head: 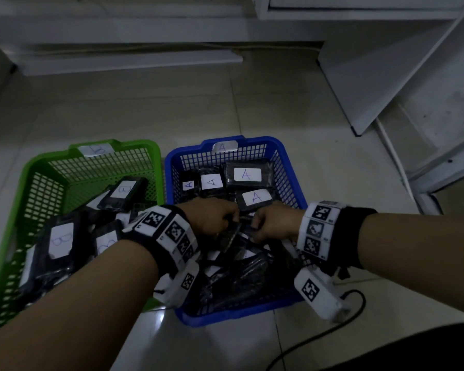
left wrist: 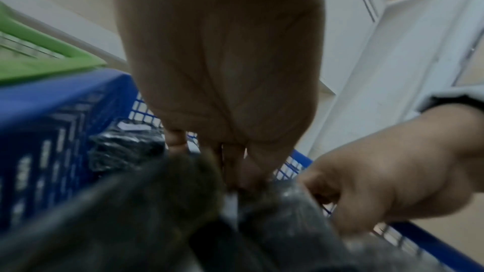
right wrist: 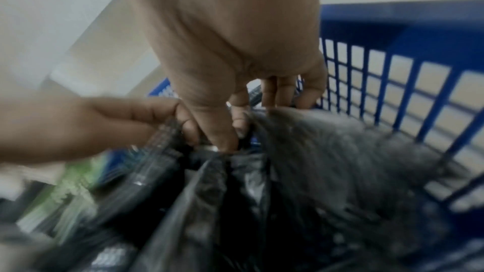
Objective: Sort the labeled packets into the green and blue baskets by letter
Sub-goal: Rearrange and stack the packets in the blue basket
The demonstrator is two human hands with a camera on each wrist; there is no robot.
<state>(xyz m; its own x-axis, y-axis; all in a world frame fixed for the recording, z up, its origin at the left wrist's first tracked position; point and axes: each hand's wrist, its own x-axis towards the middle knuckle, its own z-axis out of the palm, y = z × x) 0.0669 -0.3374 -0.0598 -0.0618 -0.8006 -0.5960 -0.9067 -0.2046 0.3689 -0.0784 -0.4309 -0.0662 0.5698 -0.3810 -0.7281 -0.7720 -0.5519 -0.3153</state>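
Packets (head: 248, 266) in slick black wrap fill my blue basket (head: 288, 167); green basket (head: 32, 170) sits at nine o'clock. Left hand (head: 212, 216) and right hand (head: 275, 223) each pinch one crinkly edge. Light, soft, slippery, I judge; better gripped across the body.

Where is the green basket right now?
In the head view, the green basket sits on the floor at left, right beside the blue basket.

Left arm: reaches forward and inward, wrist banded with marker tags.
Left hand (head: 212, 218): knuckles up, fingers curled down, pinching black wrapping.
Right arm: reaches inward, wrist banded likewise.
Right hand (head: 275, 223): fingers curled, pinching black wrapping, just beside the left.
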